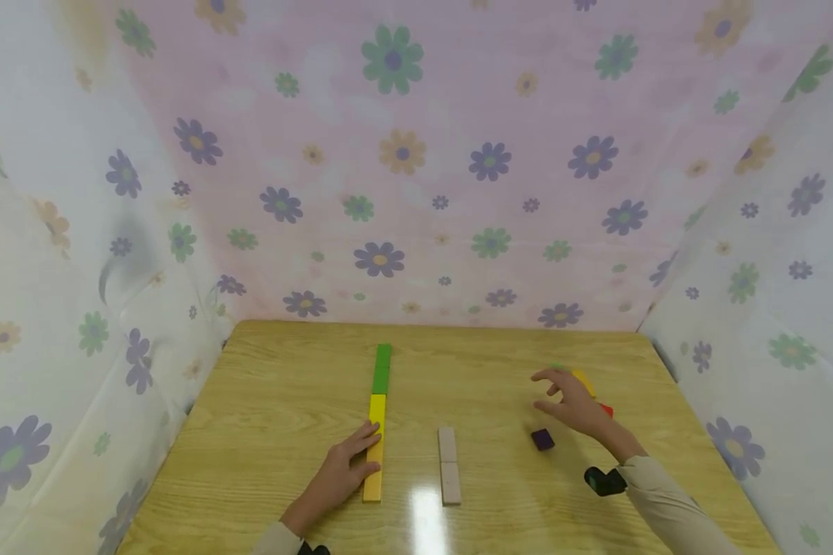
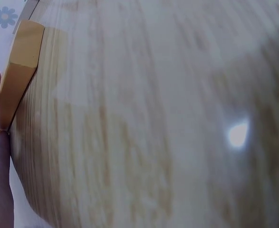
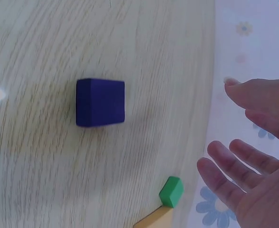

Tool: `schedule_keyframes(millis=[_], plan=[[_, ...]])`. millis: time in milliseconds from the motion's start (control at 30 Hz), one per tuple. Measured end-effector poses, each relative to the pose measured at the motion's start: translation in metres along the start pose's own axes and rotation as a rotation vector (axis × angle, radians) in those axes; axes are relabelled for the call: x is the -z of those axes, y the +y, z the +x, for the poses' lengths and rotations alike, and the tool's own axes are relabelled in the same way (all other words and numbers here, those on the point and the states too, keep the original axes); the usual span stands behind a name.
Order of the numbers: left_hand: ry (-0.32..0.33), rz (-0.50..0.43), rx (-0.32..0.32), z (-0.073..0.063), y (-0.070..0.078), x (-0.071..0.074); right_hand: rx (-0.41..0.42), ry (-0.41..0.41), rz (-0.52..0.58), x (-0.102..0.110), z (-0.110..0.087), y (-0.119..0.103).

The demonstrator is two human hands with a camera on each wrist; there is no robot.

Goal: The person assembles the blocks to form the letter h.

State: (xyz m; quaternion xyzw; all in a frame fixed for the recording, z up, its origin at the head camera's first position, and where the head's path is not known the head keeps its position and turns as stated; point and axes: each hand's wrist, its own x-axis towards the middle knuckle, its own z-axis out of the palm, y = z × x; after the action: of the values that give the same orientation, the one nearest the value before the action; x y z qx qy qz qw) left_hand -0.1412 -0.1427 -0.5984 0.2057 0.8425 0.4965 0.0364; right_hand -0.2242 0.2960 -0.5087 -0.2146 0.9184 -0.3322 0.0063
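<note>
On the wooden table [image 1: 284,401], flat left-hand fingers [image 1: 361,443] press a long orange-yellow bar [image 1: 375,455]; right-hand fingers [image 1: 551,379] hover spread, empty.

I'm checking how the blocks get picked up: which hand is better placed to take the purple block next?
The right hand, probably. It hovers open just beyond the purple block, while the left hand rests its fingers on the long yellow bar, farther away across the pale blocks.
</note>
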Motion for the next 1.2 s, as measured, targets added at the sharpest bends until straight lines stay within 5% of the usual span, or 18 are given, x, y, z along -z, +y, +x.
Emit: schedule_keyframes(millis=[833,1200], plan=[[0.007,0.074,-0.076,0.002,0.000,-0.002,-0.047,0.110,-0.075,0.026,-0.008,0.043],[-0.006,0.062,-0.067,0.003,-0.002,-0.001,-0.172,0.094,-0.053,0.028,-0.011,0.064]])
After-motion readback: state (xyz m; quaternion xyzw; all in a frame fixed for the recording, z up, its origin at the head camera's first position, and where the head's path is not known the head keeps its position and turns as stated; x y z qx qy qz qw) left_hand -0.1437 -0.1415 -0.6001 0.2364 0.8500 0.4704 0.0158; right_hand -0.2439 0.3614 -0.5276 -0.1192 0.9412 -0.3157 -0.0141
